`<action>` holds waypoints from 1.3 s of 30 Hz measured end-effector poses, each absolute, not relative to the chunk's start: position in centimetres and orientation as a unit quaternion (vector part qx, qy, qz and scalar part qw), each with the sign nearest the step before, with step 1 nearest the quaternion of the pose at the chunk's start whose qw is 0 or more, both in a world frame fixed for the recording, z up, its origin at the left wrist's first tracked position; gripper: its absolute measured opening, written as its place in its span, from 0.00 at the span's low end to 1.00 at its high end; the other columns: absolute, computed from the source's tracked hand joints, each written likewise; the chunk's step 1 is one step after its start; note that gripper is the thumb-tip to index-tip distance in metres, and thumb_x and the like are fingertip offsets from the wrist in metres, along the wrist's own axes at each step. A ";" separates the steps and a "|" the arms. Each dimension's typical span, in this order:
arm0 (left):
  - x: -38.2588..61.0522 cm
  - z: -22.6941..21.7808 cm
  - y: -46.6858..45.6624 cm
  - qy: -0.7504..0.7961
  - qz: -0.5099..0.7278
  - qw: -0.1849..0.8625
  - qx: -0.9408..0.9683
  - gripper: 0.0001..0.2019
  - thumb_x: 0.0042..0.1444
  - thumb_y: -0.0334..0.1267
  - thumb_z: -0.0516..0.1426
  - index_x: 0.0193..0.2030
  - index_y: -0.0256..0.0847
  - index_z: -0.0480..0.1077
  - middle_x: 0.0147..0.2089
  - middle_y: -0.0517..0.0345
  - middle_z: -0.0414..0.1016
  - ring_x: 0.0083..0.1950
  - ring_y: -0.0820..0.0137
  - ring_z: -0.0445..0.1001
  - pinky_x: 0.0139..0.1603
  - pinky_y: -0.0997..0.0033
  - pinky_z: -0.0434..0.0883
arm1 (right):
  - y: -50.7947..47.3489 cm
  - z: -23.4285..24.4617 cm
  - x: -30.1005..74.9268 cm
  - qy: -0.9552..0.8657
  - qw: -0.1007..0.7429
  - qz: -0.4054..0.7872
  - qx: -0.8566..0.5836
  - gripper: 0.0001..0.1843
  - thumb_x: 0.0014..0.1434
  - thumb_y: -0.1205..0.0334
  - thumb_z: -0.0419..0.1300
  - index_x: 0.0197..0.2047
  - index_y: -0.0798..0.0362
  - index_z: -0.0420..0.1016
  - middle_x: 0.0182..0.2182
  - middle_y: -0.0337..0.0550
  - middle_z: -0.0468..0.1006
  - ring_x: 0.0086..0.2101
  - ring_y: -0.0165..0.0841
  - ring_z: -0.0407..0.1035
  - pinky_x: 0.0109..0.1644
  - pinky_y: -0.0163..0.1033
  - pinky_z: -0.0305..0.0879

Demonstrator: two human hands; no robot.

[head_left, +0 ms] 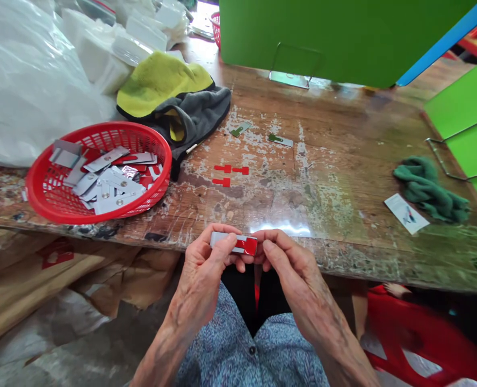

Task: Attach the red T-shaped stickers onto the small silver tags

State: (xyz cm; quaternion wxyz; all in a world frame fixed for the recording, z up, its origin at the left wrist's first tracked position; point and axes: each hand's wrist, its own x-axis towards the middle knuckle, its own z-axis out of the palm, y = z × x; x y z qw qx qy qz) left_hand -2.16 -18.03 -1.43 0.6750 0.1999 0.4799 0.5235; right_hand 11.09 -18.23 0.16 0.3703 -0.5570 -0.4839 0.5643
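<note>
Both hands meet at the near edge of a worn wooden table (343, 177). My left hand (206, 258) pinches the grey end of a small flat metal plate (233, 243). The plate's right end is covered in red. My right hand (282, 258) pinches that red end with thumb and fingers. Three small red pieces (229, 173) lie on the table just beyond the hands. A red plastic basket (53, 207) at the left holds several similar grey and red plates.
A yellow and grey cloth (174, 97) lies behind the basket, with white boxes and plastic bags at far left. Green panels (335, 37) on wire stands rise at the back and right. A green rag (427, 188) and a white card (405, 213) lie at right. Two green-tipped pieces (262, 134) lie mid-table.
</note>
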 end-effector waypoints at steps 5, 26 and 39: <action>-2.2 -1.6 -18.2 0.500 0.517 0.663 0.208 0.10 0.50 0.38 0.66 0.34 0.38 0.71 0.23 0.62 0.77 0.23 0.78 0.71 0.28 0.80 0.68 | -18.6 -0.3 11.2 -0.492 0.372 0.543 -0.570 0.10 0.67 0.56 0.54 0.43 0.50 0.73 0.32 0.39 0.81 0.33 0.31 0.75 0.41 0.38 0.74; -1.6 -2.2 -18.9 0.519 0.549 0.623 0.206 0.10 0.52 0.38 0.67 0.35 0.40 0.72 0.23 0.65 0.74 0.24 0.77 0.72 0.28 0.81 0.69 | -19.8 -1.3 8.9 -0.633 0.429 0.226 -0.603 0.08 0.64 0.71 0.57 0.40 0.49 0.74 0.35 0.40 0.77 0.36 0.34 0.74 0.40 0.39 0.71; -2.5 -1.5 -19.3 0.545 0.489 0.619 0.283 0.07 0.52 0.37 0.65 0.33 0.39 0.71 0.22 0.63 0.76 0.22 0.76 0.71 0.24 0.80 0.68 | -19.7 -1.8 8.9 -0.608 0.373 0.290 -0.638 0.09 0.67 0.64 0.52 0.33 0.49 0.65 0.29 0.38 0.70 0.28 0.31 0.67 0.32 0.37 0.63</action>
